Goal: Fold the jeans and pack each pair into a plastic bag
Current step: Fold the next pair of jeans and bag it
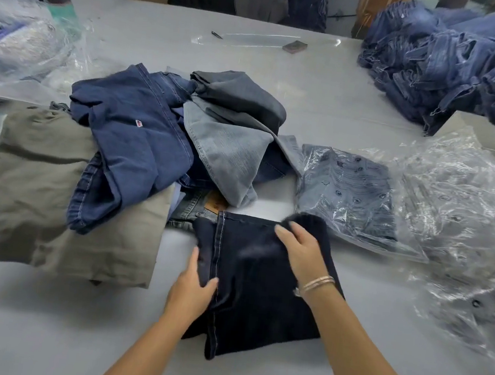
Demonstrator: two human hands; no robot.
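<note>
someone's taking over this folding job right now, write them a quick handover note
Left hand grips the left edge of the dark jeans; right hand lies flat on top, fingers straight.
Dark jeans partly folded on the table, not bagged.
One bagged pair lies to the right.
Left to do: finish this fold, bag it, then work through the unfolded heap behind.

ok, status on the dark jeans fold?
Left hand grips the dark jeans at the left edge; right hand flat on top. Not bagged yet. Loose jeans pile crowds behind.
</note>
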